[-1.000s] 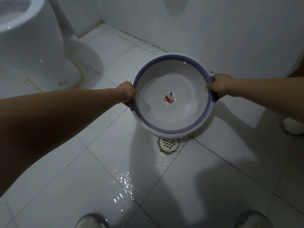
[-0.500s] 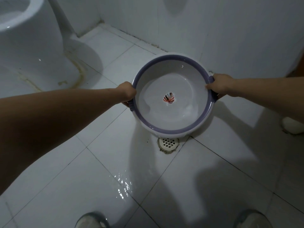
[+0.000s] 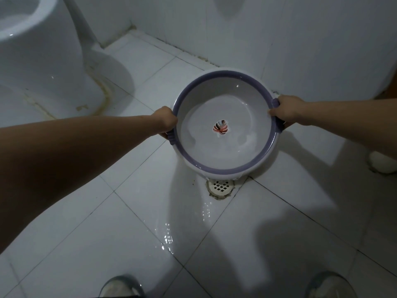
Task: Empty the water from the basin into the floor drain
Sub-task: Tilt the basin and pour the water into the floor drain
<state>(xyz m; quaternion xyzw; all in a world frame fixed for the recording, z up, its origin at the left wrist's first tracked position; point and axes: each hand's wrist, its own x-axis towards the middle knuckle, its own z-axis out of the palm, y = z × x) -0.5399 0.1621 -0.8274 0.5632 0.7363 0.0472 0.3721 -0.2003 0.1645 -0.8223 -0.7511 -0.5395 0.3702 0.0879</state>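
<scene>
A round white basin [image 3: 240,100] with a purple rim and a leaf print at its centre is held above the tiled floor. My left hand [image 3: 166,121] grips its left handle and my right hand [image 3: 284,111] grips its right handle. A little water lies in the near-right part of the bowl. The basin tilts slightly towards me, its near edge right over the white floor drain [image 3: 221,187], which is partly hidden by it. A wet trail [image 3: 167,235] glistens on the tiles from the drain towards my feet.
A white toilet [image 3: 43,61] stands at the left, stained at its base. White tiled walls [image 3: 279,35] rise just behind the basin. My two slippers [image 3: 120,287] show at the bottom edge. A pale object [image 3: 382,164] lies at the right edge.
The basin has stayed nearly in place in both hands. The water inside has shifted a little and the wet trail on the floor has spread slightly.
</scene>
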